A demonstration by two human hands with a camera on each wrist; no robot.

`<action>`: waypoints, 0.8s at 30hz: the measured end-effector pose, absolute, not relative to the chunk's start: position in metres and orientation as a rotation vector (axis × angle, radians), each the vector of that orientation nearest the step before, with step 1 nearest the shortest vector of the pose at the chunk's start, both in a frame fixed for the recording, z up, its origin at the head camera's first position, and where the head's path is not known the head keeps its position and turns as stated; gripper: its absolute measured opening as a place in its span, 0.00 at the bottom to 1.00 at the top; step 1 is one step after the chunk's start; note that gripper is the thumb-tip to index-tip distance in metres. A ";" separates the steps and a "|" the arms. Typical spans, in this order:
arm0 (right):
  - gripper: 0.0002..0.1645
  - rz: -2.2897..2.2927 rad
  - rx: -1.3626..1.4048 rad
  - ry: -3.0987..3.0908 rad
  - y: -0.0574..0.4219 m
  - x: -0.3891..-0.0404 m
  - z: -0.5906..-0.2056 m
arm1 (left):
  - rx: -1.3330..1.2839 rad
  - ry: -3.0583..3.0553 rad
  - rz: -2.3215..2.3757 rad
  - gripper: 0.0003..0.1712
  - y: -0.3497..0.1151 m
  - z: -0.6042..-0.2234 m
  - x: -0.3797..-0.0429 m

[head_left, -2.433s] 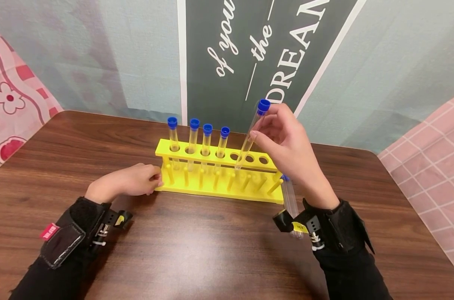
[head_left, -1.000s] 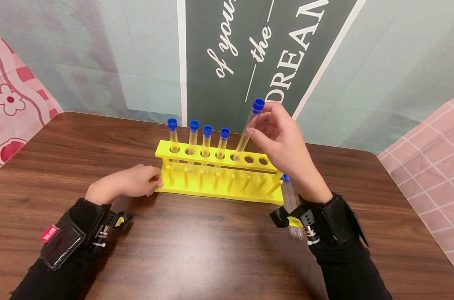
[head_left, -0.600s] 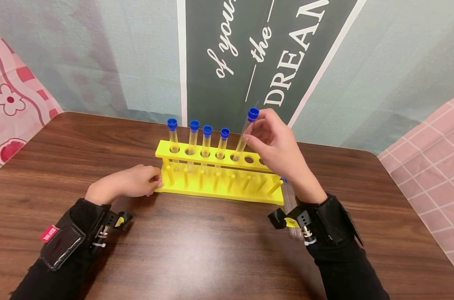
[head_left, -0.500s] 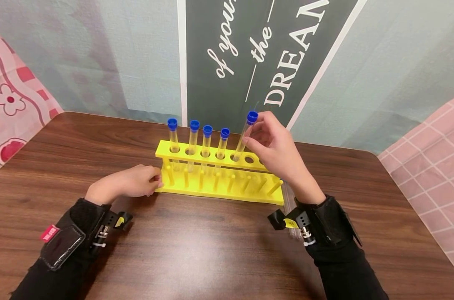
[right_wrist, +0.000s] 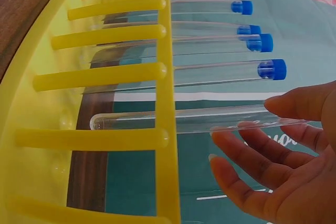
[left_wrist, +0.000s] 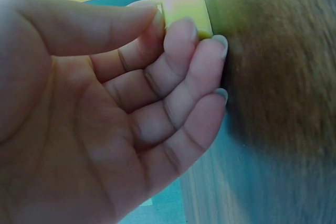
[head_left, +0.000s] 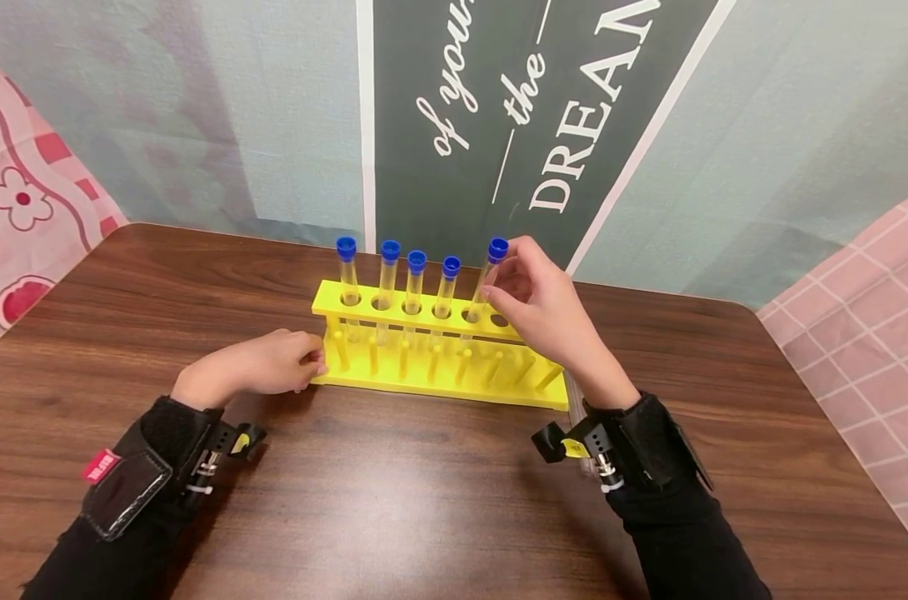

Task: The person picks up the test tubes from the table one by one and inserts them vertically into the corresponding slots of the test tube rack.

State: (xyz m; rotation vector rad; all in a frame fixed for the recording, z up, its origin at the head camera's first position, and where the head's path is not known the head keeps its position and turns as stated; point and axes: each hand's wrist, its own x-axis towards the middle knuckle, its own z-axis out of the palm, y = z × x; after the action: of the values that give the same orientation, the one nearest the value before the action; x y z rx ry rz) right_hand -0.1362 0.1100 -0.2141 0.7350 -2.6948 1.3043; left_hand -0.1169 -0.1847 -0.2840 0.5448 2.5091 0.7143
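Note:
A yellow test tube rack [head_left: 439, 379] stands on the table. My left hand [head_left: 274, 362] holds its left end low down; in the left wrist view the thumb and forefinger pinch the yellow end [left_wrist: 184, 9]. Between thumb and fingers, my right hand [head_left: 550, 317] pinches a clear test tube [right_wrist: 220, 119] with a blue cap [head_left: 498, 250]. This tube leans slightly right and passes through the fifth hole from the left. In the right wrist view its rounded bottom hangs short of the rack's base. Several blue-capped tubes [head_left: 388, 271] fill the holes to the left.
Clear tubing [head_left: 578, 400] lies on the table by the rack's right end, mostly hidden by the right arm. A row of yellow pegs [head_left: 404, 358] lines the rack's front. Behind the brown table [head_left: 394, 483] hangs a cloth [head_left: 296, 125] with a lettered dark panel.
My right hand has brought the test tube left and down, from above the rack into the fifth hole, and it is still sinking. My left hand has stayed on the rack's left end.

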 end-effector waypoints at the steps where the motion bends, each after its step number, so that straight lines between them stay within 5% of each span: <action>1: 0.15 1.297 0.731 -2.702 0.110 -0.137 -0.215 | 0.544 2.509 0.714 0.08 -0.185 -0.284 -0.117; 24: 0.13 1.157 0.682 -2.814 0.111 -0.142 -0.227 | 0.558 2.523 0.708 0.08 -0.184 -0.283 -0.117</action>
State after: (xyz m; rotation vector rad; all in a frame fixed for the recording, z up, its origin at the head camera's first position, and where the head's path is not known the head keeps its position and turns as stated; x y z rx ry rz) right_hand -0.1419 0.1105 -0.2274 0.6823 -2.8145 1.1568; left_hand -0.1169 -0.1837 -0.2829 0.5581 2.5234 0.7084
